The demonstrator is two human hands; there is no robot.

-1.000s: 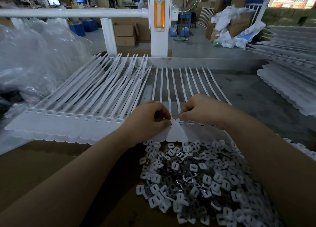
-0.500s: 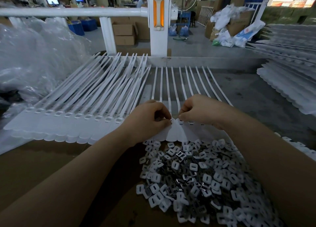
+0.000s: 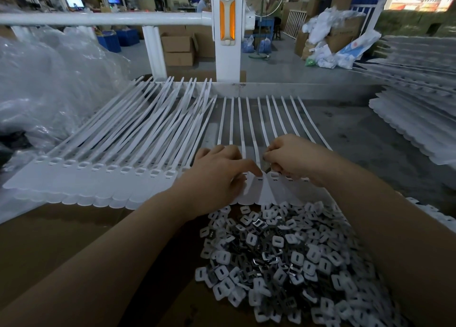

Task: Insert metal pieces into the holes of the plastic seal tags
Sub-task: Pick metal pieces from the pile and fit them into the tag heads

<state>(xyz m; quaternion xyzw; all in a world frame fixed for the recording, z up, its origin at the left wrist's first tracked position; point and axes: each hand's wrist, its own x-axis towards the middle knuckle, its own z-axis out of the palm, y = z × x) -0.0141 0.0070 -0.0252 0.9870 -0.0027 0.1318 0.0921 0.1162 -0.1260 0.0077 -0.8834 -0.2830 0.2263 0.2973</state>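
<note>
Two hands (image 3: 217,176) (image 3: 293,159) on flat white plastic seal tags (image 3: 261,191), shiny metal pieces (image 3: 271,260) below.

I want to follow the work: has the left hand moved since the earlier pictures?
Yes. The left hand has opened out: its fingers now stretch flat along the row of seal tags instead of curling at the slot.

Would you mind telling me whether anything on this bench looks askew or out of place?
Nothing is damaged or spilled. The only unevenness: the seal tag sheets on the left lie at a slant, their straps fanning and crossing, while the sheet under the hands has straight, parallel straps.
</note>
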